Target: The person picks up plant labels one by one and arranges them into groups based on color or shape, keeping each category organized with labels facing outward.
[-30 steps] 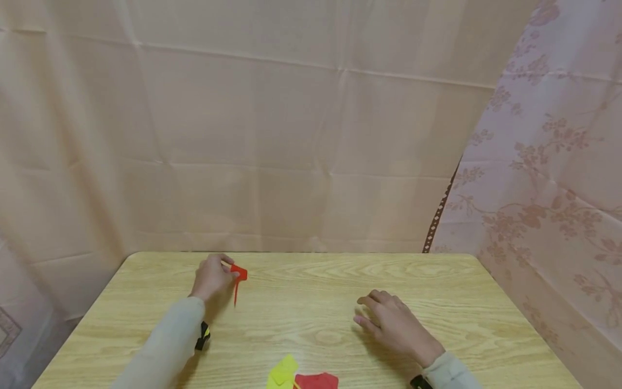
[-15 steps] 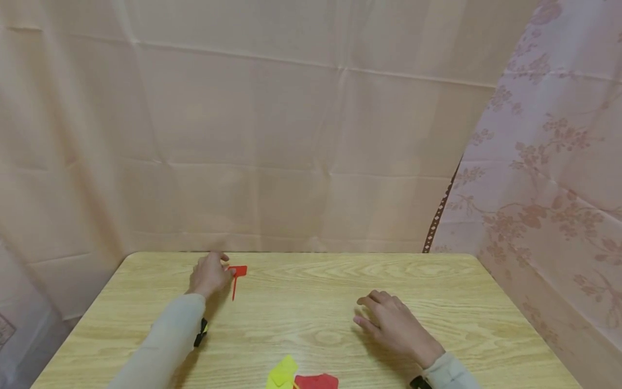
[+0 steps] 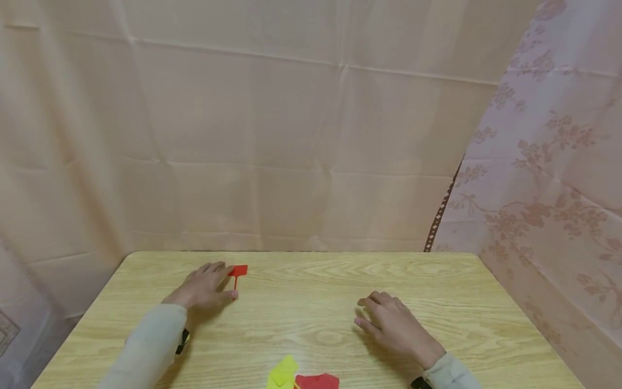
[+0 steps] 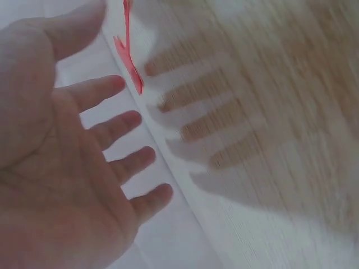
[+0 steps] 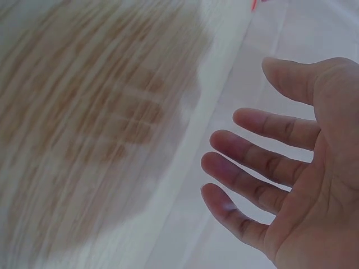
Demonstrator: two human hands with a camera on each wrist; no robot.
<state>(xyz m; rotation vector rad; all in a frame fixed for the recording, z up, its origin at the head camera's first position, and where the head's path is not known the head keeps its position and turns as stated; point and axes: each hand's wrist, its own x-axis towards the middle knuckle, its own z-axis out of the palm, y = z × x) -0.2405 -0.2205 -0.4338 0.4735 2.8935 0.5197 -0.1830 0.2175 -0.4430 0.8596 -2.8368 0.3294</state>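
A small flat red tag [image 3: 240, 270] with a thin stem lies near the far left edge of the tabletop, its stem pointing toward me. My left hand [image 3: 206, 286] is spread just left of it, index fingertip at the tag's left end and thumb by the stem's lower end. In the left wrist view, the fingers of that hand [image 4: 84, 145] are apart and hold nothing, with the red tag [image 4: 130, 64] beyond the thumb and index finger. My right hand [image 3: 396, 327] hovers over the right half, fingers loosely bent around nothing; the right wrist view shows its bare palm [image 5: 297, 185].
A yellow flat piece [image 3: 283, 373] and a red flat piece [image 3: 318, 381] lie side by side at the near middle, cut off by the frame. The wood-grain table [image 3: 301, 302] meets a beige curtain [image 3: 291, 162] behind and a floral curtain [image 3: 549, 216] at right.
My left hand pinched the red tag earlier; its fingers have now spread and let go, and the hand has drawn slightly left. The tag lies where it was set down. The right hand stays still.
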